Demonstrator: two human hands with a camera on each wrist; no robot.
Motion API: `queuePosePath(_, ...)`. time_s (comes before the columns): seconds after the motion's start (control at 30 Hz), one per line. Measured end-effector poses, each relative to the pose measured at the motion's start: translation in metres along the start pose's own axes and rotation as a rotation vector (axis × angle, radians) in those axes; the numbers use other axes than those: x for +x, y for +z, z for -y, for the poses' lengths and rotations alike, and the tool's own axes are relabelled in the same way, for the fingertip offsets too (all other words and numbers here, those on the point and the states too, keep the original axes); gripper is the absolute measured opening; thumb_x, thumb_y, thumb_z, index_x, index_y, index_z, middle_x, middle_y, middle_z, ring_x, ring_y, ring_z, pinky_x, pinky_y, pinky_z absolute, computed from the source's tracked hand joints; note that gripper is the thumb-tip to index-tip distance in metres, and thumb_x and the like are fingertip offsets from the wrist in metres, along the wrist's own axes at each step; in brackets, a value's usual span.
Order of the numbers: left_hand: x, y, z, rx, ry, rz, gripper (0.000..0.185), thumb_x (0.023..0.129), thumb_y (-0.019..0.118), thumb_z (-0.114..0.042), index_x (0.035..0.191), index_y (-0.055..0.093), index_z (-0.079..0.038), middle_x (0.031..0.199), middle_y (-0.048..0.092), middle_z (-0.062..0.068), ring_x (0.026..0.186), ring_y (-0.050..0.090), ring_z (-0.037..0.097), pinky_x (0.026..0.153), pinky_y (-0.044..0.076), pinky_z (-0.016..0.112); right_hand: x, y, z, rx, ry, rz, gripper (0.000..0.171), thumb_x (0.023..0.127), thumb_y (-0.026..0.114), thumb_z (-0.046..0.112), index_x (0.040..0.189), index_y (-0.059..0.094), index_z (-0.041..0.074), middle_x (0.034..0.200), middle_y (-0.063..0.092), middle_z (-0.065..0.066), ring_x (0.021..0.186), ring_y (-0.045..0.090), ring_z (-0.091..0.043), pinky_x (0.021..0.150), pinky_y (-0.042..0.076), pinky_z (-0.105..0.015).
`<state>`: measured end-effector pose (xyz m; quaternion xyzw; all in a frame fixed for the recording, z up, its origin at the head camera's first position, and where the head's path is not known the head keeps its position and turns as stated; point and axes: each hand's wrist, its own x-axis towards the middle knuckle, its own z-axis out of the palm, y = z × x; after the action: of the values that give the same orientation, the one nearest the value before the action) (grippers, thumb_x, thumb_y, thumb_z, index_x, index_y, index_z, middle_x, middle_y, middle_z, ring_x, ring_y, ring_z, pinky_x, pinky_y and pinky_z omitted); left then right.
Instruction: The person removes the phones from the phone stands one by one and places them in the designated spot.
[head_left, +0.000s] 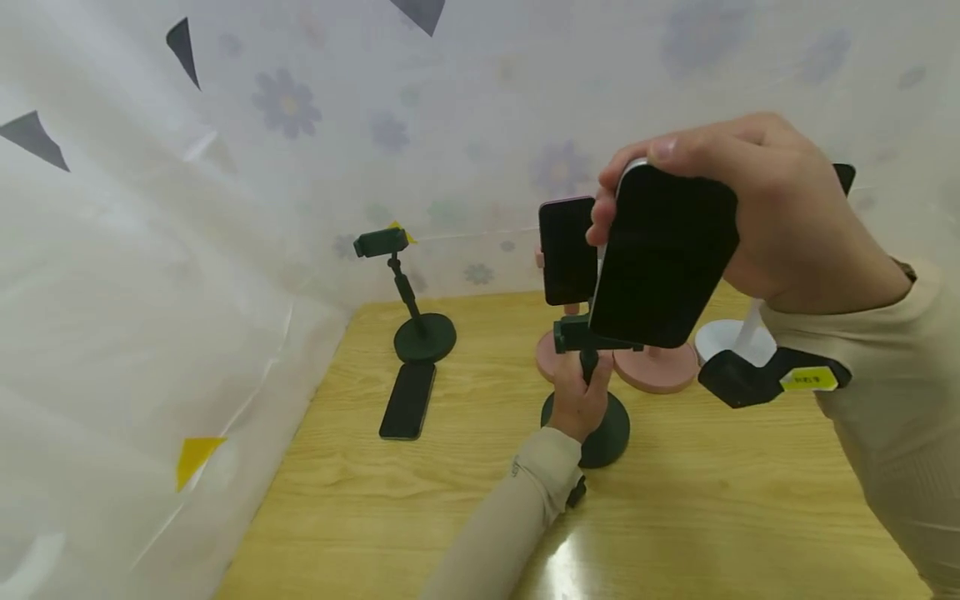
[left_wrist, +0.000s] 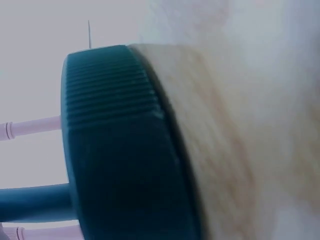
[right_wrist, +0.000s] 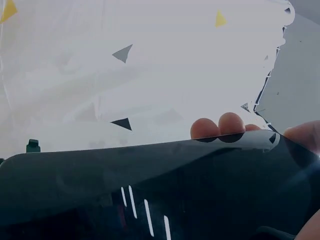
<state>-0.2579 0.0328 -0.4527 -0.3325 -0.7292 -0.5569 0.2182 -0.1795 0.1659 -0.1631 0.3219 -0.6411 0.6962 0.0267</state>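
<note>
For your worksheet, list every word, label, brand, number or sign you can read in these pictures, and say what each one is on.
Nothing can be read with confidence.
Yellow label on the black wrist mount at the right sleeve: dark print, too small and blurred to read.
Phone in the right hand: dark screen, no text.
Phone on the pink stand and phone lying on the table: blank.
</note>
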Motion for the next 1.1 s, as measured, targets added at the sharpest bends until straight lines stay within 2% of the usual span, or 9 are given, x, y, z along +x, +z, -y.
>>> queuePosePath(0.03,0.0,0.0,0.001,0.003,0.001,-0.004,0.045,0.107,0.033,-0.045,0.139,0.045,-0.014,0.074,0.049,0.004,0.071,0.05,0.006,0.082,0.044,0.02,-0.001,-0.001,-0.001,-0.005,-0.002,0.0,0.036,0.105,0.042,0.009,0.112,0.054,-0.024,0.106,0.063,-0.031,0.096,0.061,-0.046,0.088,0.055,-0.051)
queuePosePath(0.13,-0.002,0.0,0.002,0.009,0.005,-0.022,0.05,0.107,0.03,-0.048,0.141,0.043,-0.014,0.073,0.049,0.005,0.07,0.051,0.008,0.08,0.044,0.019,-0.002,-0.004,-0.002,0.003,-0.013,-0.01,0.036,0.105,0.042,0.009,0.113,0.054,-0.024,0.106,0.064,-0.031,0.096,0.062,-0.045,0.087,0.055,-0.05)
queuePosePath(0.27,-0.002,0.0,0.005,-0.006,0.037,-0.04,0.045,0.107,0.033,-0.046,0.124,0.05,-0.008,0.067,0.047,0.006,0.062,0.045,0.008,0.068,0.041,0.018,-0.005,-0.005,-0.005,0.028,-0.002,-0.032,0.035,0.105,0.043,0.008,0.115,0.054,-0.023,0.107,0.065,-0.029,0.095,0.064,-0.044,0.086,0.056,-0.049)
queuePosePath(0.33,0.0,0.0,0.005,-0.026,0.049,-0.034,0.036,0.108,0.037,-0.04,0.111,0.053,-0.007,0.068,0.046,0.006,0.063,0.043,0.006,0.07,0.04,0.018,-0.007,-0.005,-0.007,0.031,0.011,-0.035,0.035,0.105,0.042,0.008,0.116,0.054,-0.022,0.107,0.066,-0.028,0.096,0.064,-0.043,0.086,0.056,-0.049)
queuePosePath(0.43,0.001,0.002,0.005,-0.045,0.07,-0.041,0.031,0.107,0.041,-0.033,0.103,0.052,-0.005,0.068,0.047,0.007,0.063,0.041,0.005,0.069,0.039,0.018,-0.011,-0.005,-0.008,0.02,0.025,-0.031,0.035,0.105,0.042,0.009,0.117,0.054,-0.021,0.106,0.066,-0.027,0.097,0.063,-0.043,0.086,0.056,-0.05)
queuePosePath(0.57,0.0,0.004,0.005,-0.021,0.102,-0.073,0.037,0.108,0.039,-0.036,0.097,0.051,-0.003,0.066,0.047,0.008,0.062,0.041,0.005,0.069,0.039,0.017,-0.02,-0.008,-0.011,0.046,0.036,-0.035,0.035,0.106,0.039,0.008,0.118,0.053,-0.022,0.111,0.064,-0.026,0.1,0.064,-0.044,0.089,0.055,-0.051)
queuePosePath(0.7,-0.002,0.005,0.008,-0.01,0.105,-0.072,0.042,0.107,0.04,-0.036,0.083,0.051,-0.004,0.065,0.047,0.007,0.06,0.043,0.008,0.066,0.038,0.015,-0.032,-0.011,-0.015,0.088,0.017,-0.056,0.035,0.106,0.036,0.005,0.115,0.053,-0.025,0.113,0.062,-0.028,0.1,0.063,-0.045,0.091,0.055,-0.051)
queuePosePath(0.9,0.0,0.006,0.009,0.013,0.096,-0.068,0.032,0.106,0.043,-0.029,0.094,0.058,-0.003,0.074,0.055,0.009,0.07,0.052,0.013,0.074,0.044,0.017,-0.043,-0.015,-0.029,0.124,-0.019,-0.074,0.035,0.104,0.033,-0.002,0.102,0.059,-0.025,0.11,0.061,-0.03,0.096,0.062,-0.046,0.089,0.056,-0.049)
queuePosePath(1.1,0.005,0.004,0.009,-0.024,0.101,-0.035,0.042,0.107,0.038,-0.041,0.092,0.055,-0.005,0.072,0.053,0.007,0.067,0.05,0.01,0.073,0.044,0.018,-0.057,-0.019,-0.041,0.097,0.02,-0.08,0.033,0.105,0.033,-0.001,0.111,0.057,-0.023,0.11,0.065,-0.027,0.096,0.066,-0.038,0.083,0.058,-0.045)
